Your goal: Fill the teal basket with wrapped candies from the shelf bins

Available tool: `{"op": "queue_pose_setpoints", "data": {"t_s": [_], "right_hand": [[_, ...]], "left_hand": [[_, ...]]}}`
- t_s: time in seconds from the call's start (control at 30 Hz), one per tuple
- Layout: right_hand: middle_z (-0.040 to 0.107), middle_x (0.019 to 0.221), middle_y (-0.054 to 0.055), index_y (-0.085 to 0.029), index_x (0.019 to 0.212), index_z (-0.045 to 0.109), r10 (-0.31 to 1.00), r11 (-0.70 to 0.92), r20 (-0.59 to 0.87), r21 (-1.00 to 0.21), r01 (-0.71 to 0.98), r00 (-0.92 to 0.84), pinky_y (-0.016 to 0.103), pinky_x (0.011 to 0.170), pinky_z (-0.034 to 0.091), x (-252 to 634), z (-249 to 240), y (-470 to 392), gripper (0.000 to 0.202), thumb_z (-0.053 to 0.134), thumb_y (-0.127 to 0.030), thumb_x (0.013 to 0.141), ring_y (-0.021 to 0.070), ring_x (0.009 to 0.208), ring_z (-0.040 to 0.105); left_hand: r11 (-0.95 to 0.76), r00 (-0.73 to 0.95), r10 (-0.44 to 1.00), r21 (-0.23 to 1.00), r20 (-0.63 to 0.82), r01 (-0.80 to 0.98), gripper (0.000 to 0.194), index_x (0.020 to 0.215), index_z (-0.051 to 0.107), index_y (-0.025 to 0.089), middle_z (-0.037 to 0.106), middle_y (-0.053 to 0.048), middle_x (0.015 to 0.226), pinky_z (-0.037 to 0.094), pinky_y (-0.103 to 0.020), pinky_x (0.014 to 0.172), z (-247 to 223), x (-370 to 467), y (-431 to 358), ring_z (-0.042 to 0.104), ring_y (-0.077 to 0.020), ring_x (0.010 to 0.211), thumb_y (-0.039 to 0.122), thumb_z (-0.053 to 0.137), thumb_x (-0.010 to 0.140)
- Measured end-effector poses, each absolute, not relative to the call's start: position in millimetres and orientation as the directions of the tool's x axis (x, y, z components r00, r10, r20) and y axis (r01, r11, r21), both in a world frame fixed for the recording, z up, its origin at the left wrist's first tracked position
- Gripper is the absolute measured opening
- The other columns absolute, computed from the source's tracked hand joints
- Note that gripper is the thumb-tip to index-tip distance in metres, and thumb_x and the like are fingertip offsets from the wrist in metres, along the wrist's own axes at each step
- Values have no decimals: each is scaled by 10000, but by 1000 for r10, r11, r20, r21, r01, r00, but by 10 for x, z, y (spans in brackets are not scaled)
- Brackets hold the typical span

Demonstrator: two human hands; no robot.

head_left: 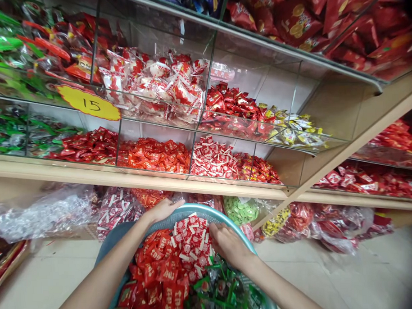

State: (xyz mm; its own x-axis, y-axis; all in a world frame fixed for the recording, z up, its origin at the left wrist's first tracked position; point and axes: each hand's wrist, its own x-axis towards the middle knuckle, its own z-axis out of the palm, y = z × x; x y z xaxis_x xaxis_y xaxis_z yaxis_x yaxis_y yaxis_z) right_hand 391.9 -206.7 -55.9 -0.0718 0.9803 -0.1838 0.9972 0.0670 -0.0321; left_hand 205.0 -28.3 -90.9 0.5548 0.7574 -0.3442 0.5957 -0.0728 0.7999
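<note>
A teal basket [203, 209] at the bottom centre holds red packets [159, 269], red-and-white candies [194, 245] and green-wrapped sweets [224, 287]. My left hand [164, 210] rests at the basket's back rim, its fingers wrapped over the edge. Inside the basket, my right hand [227, 244] is curled against the right side of the red-and-white candies; its fingertips are hidden, and what it grips cannot be made out.
Glass-fronted shelves [139, 175] with divided sweets stand ahead, a yellow price tag [89, 103] marked 15 on them. Under the lowest shelf lie plastic bags of candy [116, 211] on the tiled floor [298, 277]. A slanted wooden post [354, 140] is at the right.
</note>
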Motion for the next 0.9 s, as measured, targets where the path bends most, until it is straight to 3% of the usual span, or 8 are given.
{"op": "queue_pose_setpoints", "data": {"t_s": [0.2, 0.5, 0.8, 0.9], "right_hand": [[637, 945, 103, -155, 998, 508, 982, 83, -171, 13, 996, -80, 315, 778, 394, 3865, -565, -2059, 219, 440, -55, 816, 235, 960, 572], [638, 911, 82, -162, 951, 505, 994, 57, -95, -48, 997, -61, 285, 703, 391, 3938, -612, -2084, 152, 431, -101, 833, 191, 836, 580], [636, 923, 86, -160, 1054, 500, 998, 61, -22, -5, 998, -61, 323, 800, 389, 3937, -823, -2113, 242, 465, -84, 827, 229, 966, 566], [633, 904, 82, -162, 1009, 512, 998, 64, -28, -11, 998, -64, 328, 782, 401, 3929, -818, -2118, 219, 467, -70, 814, 234, 947, 574]], "left_hand": [[-75, 558, 758, 805, -338, 589, 697, 662, 678, 129, 631, -50, 562, 314, -281, 563, -921, 2044, -278, 549, -211, 581, 779, 427, 620], [-80, 563, 750, 797, -347, 598, 702, 681, 689, 128, 647, -58, 592, 314, -278, 547, -865, 2047, -310, 552, -212, 578, 771, 407, 658], [-101, 559, 760, 789, -332, 606, 696, 668, 685, 130, 654, -60, 601, 327, -278, 563, -822, 2044, -328, 567, -223, 606, 769, 407, 660], [-88, 558, 759, 797, -334, 597, 696, 652, 675, 132, 643, -55, 582, 323, -275, 556, -851, 2041, -313, 556, -215, 586, 777, 412, 645]]}}
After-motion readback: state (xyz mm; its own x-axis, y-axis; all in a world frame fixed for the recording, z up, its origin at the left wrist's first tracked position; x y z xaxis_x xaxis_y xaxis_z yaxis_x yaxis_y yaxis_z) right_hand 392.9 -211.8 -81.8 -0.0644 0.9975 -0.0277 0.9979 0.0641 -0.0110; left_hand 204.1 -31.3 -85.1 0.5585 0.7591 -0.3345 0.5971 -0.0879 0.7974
